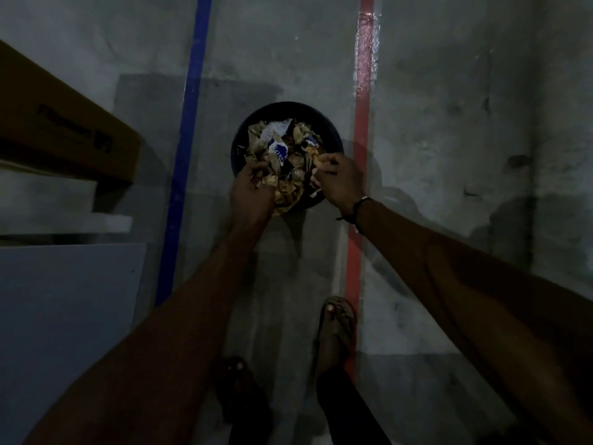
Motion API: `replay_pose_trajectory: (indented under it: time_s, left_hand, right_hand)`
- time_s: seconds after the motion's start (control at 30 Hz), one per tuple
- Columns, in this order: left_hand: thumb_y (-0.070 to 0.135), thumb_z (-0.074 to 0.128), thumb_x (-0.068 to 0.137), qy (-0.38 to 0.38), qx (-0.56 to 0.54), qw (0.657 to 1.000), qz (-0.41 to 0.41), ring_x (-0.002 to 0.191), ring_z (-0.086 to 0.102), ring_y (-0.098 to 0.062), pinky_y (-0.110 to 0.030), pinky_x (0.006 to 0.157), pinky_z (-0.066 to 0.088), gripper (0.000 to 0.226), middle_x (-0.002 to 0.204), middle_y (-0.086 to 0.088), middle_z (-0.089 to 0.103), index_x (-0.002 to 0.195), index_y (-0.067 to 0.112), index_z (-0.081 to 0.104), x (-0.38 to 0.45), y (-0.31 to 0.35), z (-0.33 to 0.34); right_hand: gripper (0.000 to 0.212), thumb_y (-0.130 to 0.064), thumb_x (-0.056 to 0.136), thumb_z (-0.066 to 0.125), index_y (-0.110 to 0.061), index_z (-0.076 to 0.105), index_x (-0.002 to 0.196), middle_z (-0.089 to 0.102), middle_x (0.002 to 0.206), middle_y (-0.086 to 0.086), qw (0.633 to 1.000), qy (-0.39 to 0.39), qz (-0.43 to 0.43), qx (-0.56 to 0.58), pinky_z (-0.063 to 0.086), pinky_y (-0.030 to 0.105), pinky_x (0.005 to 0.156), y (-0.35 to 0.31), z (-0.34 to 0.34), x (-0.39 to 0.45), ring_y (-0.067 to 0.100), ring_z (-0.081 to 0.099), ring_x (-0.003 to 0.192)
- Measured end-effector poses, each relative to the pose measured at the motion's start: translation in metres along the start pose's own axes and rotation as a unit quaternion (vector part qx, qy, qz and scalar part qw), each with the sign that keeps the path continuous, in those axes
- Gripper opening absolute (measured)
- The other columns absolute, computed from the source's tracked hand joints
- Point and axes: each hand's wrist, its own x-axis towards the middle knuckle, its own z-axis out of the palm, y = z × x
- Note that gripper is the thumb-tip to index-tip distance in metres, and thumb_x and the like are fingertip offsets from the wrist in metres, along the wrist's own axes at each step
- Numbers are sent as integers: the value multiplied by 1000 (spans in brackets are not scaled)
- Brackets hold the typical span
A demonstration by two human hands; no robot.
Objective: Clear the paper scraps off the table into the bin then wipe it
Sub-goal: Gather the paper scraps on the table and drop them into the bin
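Observation:
A round dark bin [327, 123] stands on the concrete floor between a blue and a red line, filled with brown and white paper scraps [282, 146]. My left hand [252, 191] hovers over the bin's near left rim, its fingers curled round a bunch of brown scraps. Over the near right rim, my right hand [340, 181] pinches a few small scraps in its fingertips. Both forearms reach down from the bottom corners. The scene is dim.
A brown cardboard box [64, 123] lies at the left, above white foam slabs [64, 220] and a pale board [64, 300]. A blue floor line [186, 123] and a red floor line [362, 123] flank the bin. My sandalled feet [337, 329] stand below.

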Motion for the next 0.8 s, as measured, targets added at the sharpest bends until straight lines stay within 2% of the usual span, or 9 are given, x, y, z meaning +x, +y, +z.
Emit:
replay_pose_trajectory:
  time_s: [0.03, 0.1, 0.17, 0.23, 0.3, 0.47, 0.53, 0.67, 0.8]
  left_hand:
    - [-10, 59, 95, 7, -1, 1000, -7, 113, 66, -12, -17, 85, 59, 35, 130, -10, 67, 128, 2, 63, -5, -2, -3]
    - [-10, 57, 98, 7, -7, 1000, -22, 108, 64, -7, -7, 74, 54, 34, 127, -7, 65, 130, 1, 61, -21, -2, -9]
    - [-8, 56, 99, 18, -6, 999, -34, 113, 62, -10, -4, 72, 51, 33, 126, -5, 64, 130, 3, 62, -37, 1, -17]
    - [-5, 57, 101, 32, -13, 999, -38, 111, 63, -12, -4, 73, 50, 30, 124, -5, 66, 128, 3, 63, -54, 10, -26]
    - [0, 60, 101, 49, -28, 998, -38, 106, 66, -14, -7, 75, 53, 26, 120, -6, 69, 127, 3, 65, -72, 24, -35]
    - [3, 66, 100, 105, -90, 990, -30, 97, 65, -1, -22, 87, 58, 19, 106, 12, 66, 117, 11, 66, -128, 94, -61]
    - [1, 66, 100, 121, -111, 986, -20, 99, 64, -1, -18, 84, 58, 20, 107, 12, 66, 117, 10, 65, -154, 132, -73]
    - [1, 62, 101, 138, -127, 982, 20, 109, 67, -14, -10, 76, 55, 20, 116, 1, 68, 116, 14, 66, -210, 207, -97]
    - [-3, 60, 101, 161, -166, 972, 32, 92, 65, 10, -10, 70, 52, 23, 110, 11, 66, 114, 15, 65, -273, 264, -131]
  right_hand:
    - [16, -13, 91, 73, -24, 67, 101, 70, 109, 5, 1000, -5, 2, 6, 59, 50, 99, 2, -3, -5, 29, 70, 111]
    - [17, -18, 88, 71, -33, 67, 95, 70, 107, 3, 1000, -4, 10, 19, 60, 54, 98, 6, -11, -15, 30, 70, 111]
    - [18, -8, 95, 70, -26, 67, 100, 68, 108, 7, 999, -5, 14, 43, 59, 54, 100, 2, -21, -28, 33, 69, 113]
    - [16, 0, 100, 65, -11, 65, 112, 67, 109, 13, 997, -8, 23, 71, 59, 52, 101, -13, -32, -45, 35, 70, 108]
    - [19, 1, 101, 65, -4, 64, 119, 67, 111, 17, 996, -12, 24, 91, 60, 46, 97, -32, -45, -60, 30, 71, 99]
    - [17, -3, 102, 65, -5, 64, 119, 71, 119, 21, 989, -33, 3, 143, 62, 29, 85, -115, -79, -115, 26, 74, 98]
    - [15, -5, 104, 63, -5, 63, 119, 72, 115, 17, 985, -38, -3, 171, 61, 24, 81, -155, -93, -146, 24, 75, 97]
    - [19, -8, 106, 61, -2, 63, 124, 72, 115, 15, 980, -59, -23, 189, 60, 23, 75, -226, -113, -217, 18, 76, 92]
    - [13, -12, 107, 61, -8, 66, 118, 74, 116, 13, 979, -98, -63, 164, 62, 30, 80, -281, -123, -295, 19, 76, 94]
